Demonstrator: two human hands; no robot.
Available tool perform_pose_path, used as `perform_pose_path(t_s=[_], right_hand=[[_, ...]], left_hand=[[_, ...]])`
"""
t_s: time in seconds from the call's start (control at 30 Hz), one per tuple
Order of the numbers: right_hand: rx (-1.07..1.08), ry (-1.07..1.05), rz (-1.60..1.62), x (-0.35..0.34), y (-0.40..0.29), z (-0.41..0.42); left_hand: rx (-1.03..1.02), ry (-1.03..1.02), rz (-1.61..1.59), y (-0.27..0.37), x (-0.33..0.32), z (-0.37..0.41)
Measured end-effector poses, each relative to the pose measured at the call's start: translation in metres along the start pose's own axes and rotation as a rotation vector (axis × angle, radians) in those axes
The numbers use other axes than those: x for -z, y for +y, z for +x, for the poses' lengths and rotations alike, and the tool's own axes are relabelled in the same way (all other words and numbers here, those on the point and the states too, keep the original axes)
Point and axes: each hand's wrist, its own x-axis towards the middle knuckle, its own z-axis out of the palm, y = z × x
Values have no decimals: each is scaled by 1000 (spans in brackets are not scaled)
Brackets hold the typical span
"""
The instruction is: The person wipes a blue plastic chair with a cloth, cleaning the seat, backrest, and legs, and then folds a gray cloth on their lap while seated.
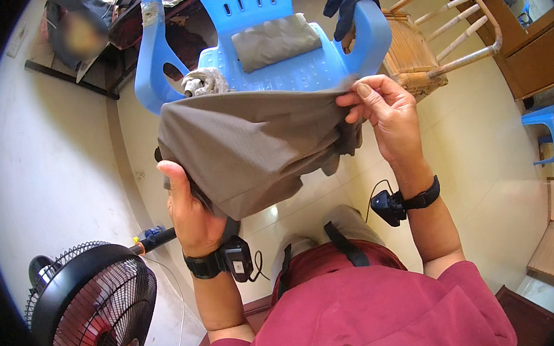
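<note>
A grey-brown cloth item (255, 145), perhaps a garment, hangs spread between both hands. My left hand (191, 210) supports its lower left side, thumb up along the edge and the other fingers hidden behind the fabric. At the top right corner, my right hand (380, 109) pinches the edge between thumb and fingers. Beyond the cloth stands a blue plastic armchair (278, 76). On its seat lie a folded grey-brown cloth (276, 42) and a crumpled pale cloth (205, 81). A black glove or cloth (353, 3) drapes over the chair's right armrest.
A black floor fan (96, 307) stands at the lower left beside the white wall (48, 158). Right of the armchair is a bamboo chair (412, 47). A blue plastic stool (549, 124) and a wooden cabinet (538, 56) are at the far right.
</note>
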Motion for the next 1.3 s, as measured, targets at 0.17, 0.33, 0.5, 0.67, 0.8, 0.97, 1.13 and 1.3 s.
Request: perform_pose_path(t_s=[0.17, 0.33, 0.5, 0.67, 0.8, 0.97, 1.13, 1.3], right_hand=[[-42, -40, -173, 17, 15, -13], [-172, -164, -152, 22, 41, -38], [-96, -493, -385, 19, 75, -61], [-29, -539, -568, 4, 101, -77], [326, -280, -819, 0, 114, -61], [525, -373, -849, 23, 130, -33], [155, -474, -641, 56, 98, -21], [154, -275, -698, 104, 70, -18]], left_hand=[[50, -84, -162, -1, -17, -5], [31, -135, -171, -2, -25, -6], [-51, -180, -177, 11, -35, -16], [-131, -125, -209, 26, -40, -32], [-153, -124, -136, 46, -31, -50], [-99, -172, -169, 59, -12, -57], [-177, 174, 303, 43, 8, -53], [15, 148, 1022, 5, 33, -42]])
